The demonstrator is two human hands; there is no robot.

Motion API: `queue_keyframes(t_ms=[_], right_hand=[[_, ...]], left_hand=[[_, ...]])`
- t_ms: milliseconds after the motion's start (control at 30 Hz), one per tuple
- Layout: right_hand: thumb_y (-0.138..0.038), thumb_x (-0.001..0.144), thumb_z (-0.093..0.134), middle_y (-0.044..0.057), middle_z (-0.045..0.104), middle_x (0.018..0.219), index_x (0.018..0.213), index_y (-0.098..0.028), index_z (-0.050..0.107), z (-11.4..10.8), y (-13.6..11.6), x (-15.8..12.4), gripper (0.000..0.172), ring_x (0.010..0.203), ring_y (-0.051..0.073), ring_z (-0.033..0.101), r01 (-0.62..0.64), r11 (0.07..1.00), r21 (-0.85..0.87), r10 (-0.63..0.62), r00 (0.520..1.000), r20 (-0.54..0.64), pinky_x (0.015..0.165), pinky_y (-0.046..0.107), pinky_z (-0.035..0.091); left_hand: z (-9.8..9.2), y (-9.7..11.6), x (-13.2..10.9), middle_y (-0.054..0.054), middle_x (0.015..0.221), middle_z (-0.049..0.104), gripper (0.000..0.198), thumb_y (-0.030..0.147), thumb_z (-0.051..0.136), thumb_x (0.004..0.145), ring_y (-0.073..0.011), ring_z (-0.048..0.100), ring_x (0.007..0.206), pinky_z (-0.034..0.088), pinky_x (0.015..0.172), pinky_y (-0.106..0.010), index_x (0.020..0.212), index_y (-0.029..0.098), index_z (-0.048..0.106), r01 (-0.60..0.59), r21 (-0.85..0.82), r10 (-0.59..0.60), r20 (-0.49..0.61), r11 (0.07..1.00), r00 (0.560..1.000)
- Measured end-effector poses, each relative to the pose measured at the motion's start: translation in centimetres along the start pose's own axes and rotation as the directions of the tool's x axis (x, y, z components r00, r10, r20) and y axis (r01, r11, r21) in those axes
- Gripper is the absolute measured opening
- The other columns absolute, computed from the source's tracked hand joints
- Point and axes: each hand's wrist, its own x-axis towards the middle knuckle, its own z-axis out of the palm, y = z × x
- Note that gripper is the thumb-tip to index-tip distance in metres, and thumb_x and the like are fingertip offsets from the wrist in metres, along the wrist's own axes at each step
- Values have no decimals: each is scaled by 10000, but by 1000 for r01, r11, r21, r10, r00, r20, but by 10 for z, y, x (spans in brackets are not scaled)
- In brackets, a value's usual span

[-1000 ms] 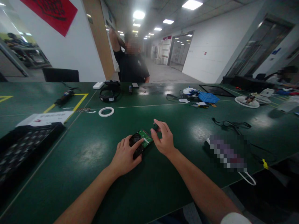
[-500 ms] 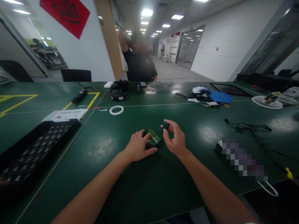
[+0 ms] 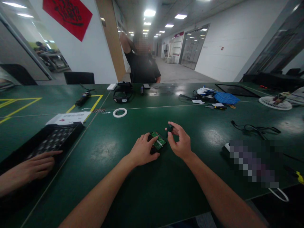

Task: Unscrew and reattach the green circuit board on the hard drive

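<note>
A green circuit board (image 3: 159,141) with a dark part along its left side lies on the green tabletop in front of me. My left hand (image 3: 144,148) grips it from the left, the index finger on its top face and the thumb along the near edge. That hand hides the board's left end. Just to the right, my right hand (image 3: 180,140) is raised off the table. Its thumb and fingers pinch a small dark piece (image 3: 169,128), too small to name for sure, apart from the board.
Another person's hand (image 3: 35,166) reaches over a black tray (image 3: 78,126) of small parts at left. Beyond the board lie a white ring (image 3: 120,112) and a blue basket (image 3: 226,98). A blurred-out object (image 3: 251,163) and a black cable (image 3: 258,129) are at right. A person sits opposite.
Another person's hand has come in over the black tray at left. My view has shifted slightly; my two hands keep nearly the same pose at the board.
</note>
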Motion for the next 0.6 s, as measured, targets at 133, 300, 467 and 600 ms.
queue_keyframes(t_ms=[133,300,467,600], right_hand=[[-247,929,636,87,644,1205,1372,-279,531,0,-1,1,456,892,180,707,40,997,-64,-43,998,-46,795,358,655],[-229,913,653,101,612,1227,1376,-276,536,-3,-1,4,479,910,189,695,64,993,-100,-70,996,-54,796,373,654],[-204,934,618,105,619,1335,1384,-255,497,-1,7,4,469,1029,208,713,10,998,-57,-14,997,-72,893,394,639],[-243,911,670,86,664,1272,1360,-260,499,2,13,4,481,952,197,733,-36,997,-63,29,994,-105,863,387,645]], left_hand=[[-4,2,1,-158,1546,376,820,592,680,790,-394,412,1387,393,1098,-499,1511,290,433,15,10,-15,39,1000,999],[-5,-2,7,-159,1577,353,871,631,690,763,-423,424,1382,400,1090,-525,1521,293,426,24,20,-26,104,1000,994],[-6,-9,16,-168,1588,348,868,616,689,773,-414,401,1411,388,1107,-504,1524,267,429,-35,12,33,119,999,992],[-8,-14,20,-147,1601,337,860,611,700,767,-395,407,1413,362,1138,-477,1514,268,447,-62,-19,64,112,998,992]])
